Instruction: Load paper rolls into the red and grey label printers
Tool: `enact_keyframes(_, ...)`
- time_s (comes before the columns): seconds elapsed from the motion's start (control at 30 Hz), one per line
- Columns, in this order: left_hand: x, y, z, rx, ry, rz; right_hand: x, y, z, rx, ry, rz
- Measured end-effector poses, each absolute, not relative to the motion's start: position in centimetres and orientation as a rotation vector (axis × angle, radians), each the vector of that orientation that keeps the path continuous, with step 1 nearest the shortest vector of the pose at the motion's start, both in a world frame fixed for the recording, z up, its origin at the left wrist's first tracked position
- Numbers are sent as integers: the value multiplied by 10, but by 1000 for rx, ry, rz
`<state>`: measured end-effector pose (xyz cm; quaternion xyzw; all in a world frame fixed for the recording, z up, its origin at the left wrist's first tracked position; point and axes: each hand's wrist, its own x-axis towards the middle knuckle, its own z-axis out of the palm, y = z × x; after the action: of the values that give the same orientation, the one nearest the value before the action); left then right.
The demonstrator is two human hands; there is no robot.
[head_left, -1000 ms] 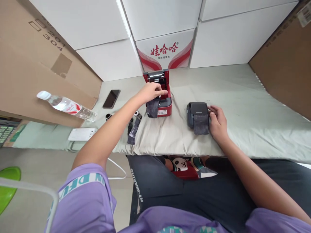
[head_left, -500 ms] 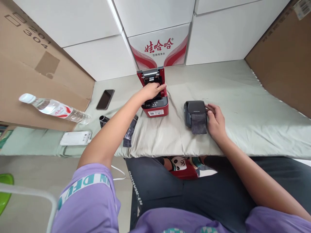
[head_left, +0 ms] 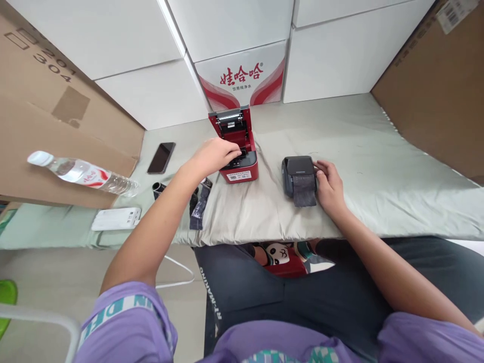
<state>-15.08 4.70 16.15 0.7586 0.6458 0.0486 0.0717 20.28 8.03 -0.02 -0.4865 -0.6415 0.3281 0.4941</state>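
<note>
Left hand (head_left: 214, 155) laid loosely, grasping nothing, over the open red label printer (head_left: 236, 151) on the table (head_left: 359, 151); right hand (head_left: 328, 184), fingers relaxed, steadying the black label printer (head_left: 298, 169).

A red label printer (head_left: 236, 151) and a dark grey label printer (head_left: 298, 171) with a grey strip sit on the pale green cloth (head_left: 359, 166), a black phone (head_left: 161, 157) near its left edge.

Glossy red plastic printer (head_left: 238, 161), matt dark plastic printer (head_left: 297, 169), on wrinkled matt cloth (head_left: 359, 151).
</note>
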Motion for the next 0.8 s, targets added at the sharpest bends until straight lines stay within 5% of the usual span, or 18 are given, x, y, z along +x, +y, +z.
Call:
enact_keyframes(0.23,-150,68,180,2344,2193,763,202,82,1,-1183,-1565,796)
enact_keyframes(0.8,-127,44,164,2038,2280,275,201,82,1,-1149,-1570,811)
